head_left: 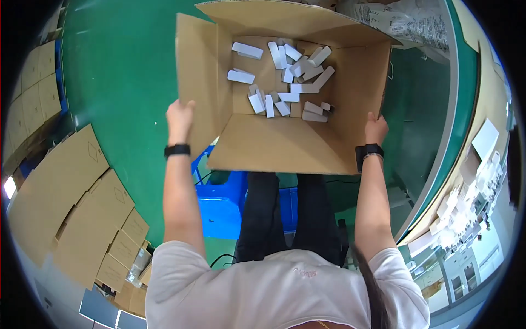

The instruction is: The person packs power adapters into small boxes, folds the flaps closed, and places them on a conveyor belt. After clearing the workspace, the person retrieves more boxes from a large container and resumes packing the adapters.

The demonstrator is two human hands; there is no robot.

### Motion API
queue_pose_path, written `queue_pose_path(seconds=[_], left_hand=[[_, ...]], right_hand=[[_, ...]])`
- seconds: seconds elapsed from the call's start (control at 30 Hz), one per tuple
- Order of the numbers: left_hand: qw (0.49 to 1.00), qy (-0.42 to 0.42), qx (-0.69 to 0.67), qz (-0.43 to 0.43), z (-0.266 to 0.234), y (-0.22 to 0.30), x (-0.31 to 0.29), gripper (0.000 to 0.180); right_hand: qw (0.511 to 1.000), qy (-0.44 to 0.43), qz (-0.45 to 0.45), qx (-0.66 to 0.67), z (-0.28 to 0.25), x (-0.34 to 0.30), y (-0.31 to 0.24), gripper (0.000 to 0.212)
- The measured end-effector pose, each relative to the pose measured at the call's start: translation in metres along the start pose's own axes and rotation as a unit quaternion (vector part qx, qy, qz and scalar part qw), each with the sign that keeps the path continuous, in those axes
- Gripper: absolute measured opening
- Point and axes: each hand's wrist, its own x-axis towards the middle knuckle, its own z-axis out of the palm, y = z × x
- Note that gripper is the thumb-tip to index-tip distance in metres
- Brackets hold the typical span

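**Green floor [120, 60] below, one open carton [274, 145] held between two hands**

The room is a work area, and the picture's middle is taken as the centre of the clock. At 8 to 9 o'clock stand stacked brown cartons [71, 203], along the side, which seems to leave the floor free for passing.

At 10 o'clock the left hand [179, 118] is closed on the outer edge of the carton's left flap. The thumb lies on the near face; the other fingers are hidden behind the cardboard. At 7 to 8 o'clock a blue stool [219, 208] stands beside the person's legs.

The carton itself is at 12 o'clock, with its mouth turned toward the person, and probably for this reason the whole bottom can be seen. On this bottom lie the small white boxes [241, 76], some touching, some apart. They point in many directions, so I judge that they are loose and not packed in rows.

Between 2 and 3 o'clock the right hand [376, 130] is closed on the carton's right edge, thumb upward; its fingers I cannot see fully. Holding opposite sides probably shares the weight and keeps the carton from tipping.

Between 1 and 2 o'clock is a plastic bag [405, 23]; at 3 to 4 o'clock, many white pieces [452, 211] are gathered on a bench.
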Motion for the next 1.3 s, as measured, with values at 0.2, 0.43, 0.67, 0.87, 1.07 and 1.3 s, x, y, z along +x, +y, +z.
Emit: queue_pose_path(seconds=[0.2,0.43,0.67,0.87,1.07,1.3], left_hand=[[0.977,0.019,-0.213,-0.02,-0.142,0.083,-0.177,0.022],[0.942,0.141,-0.283,0.111,-0.214,0.112,-0.356,0.026],[0.889,0.338,-0.304,0.057,-0.166,0.083,-0.433,0.03],[0.847,0.396,-0.326,0.14,-0.136,0.074,-0.467,0.031],[0.817,0.471,-0.313,0.115,-0.19,0.075,-0.546,0.032],[0.809,0.516,-0.259,0.114,-0.251,0.019,-0.601,0.044]], right_hand=[[0.991,0.009,0.044,0.13,-0.044,-0.012,0.062,0.029],[0.917,-0.018,-0.02,0.398,-0.036,0.002,0.173,0.028],[0.876,0.026,-0.147,0.459,-0.054,0.065,0.079,0.011],[0.799,0.052,-0.24,0.548,-0.093,0.062,0.005,0.008],[0.8,0.199,-0.366,0.431,-0.174,0.033,0.009,0.019],[0.766,0.15,-0.329,0.531,-0.261,-0.016,0.001,0.018]])
